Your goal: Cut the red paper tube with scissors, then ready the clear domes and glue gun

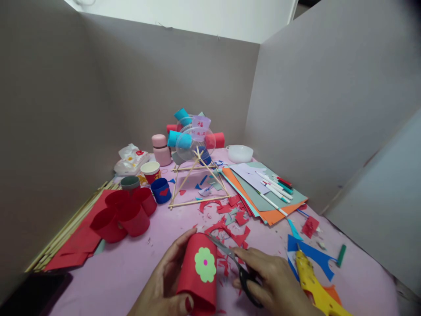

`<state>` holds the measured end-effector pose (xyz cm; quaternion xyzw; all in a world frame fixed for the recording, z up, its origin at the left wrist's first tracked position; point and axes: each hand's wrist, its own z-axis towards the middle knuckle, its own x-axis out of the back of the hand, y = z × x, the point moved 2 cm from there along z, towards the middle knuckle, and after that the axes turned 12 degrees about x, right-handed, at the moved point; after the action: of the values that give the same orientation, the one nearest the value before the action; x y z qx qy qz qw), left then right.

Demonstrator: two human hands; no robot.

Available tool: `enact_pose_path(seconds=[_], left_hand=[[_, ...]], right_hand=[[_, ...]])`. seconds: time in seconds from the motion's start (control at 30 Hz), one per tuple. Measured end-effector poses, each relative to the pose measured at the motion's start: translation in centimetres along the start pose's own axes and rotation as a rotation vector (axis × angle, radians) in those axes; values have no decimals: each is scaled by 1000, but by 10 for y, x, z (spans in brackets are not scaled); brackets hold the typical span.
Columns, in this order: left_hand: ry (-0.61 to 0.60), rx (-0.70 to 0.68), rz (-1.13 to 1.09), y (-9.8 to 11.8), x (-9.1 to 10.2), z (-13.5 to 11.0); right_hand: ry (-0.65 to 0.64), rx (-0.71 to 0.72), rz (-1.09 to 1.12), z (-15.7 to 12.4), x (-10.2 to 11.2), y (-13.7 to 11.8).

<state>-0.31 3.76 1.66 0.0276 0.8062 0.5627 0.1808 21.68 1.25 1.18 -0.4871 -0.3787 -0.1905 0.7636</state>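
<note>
My left hand (161, 281) is wrapped round a red paper-covered cup (197, 274) lying tilted near the table's front edge; a green paper flower with a pink centre (205, 264) is stuck on its side. My right hand (272, 283) grips black-handled scissors (235, 263), whose blades reach toward the cup's upper rim. Red paper scraps (230, 230) lie scattered just behind both hands.
A yellow glue gun (312, 285) lies at right on blue paper. Red paper cups (126, 215) cluster at left beside bamboo sticks (66, 232). A stick-and-cup wheel model (194, 145) stands at the back; coloured sheets with markers (274, 188) lie right of it. Grey panels wall the table.
</note>
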Motion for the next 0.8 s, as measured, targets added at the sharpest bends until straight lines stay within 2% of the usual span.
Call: enact_pose_path(seconds=[0.23, 0.8], left_hand=[[-5, 43, -9, 1, 0, -2], [38, 23, -56, 0, -2, 0]], right_hand=[[20, 18, 6, -1, 0, 1], [2, 50, -96, -1, -4, 3]])
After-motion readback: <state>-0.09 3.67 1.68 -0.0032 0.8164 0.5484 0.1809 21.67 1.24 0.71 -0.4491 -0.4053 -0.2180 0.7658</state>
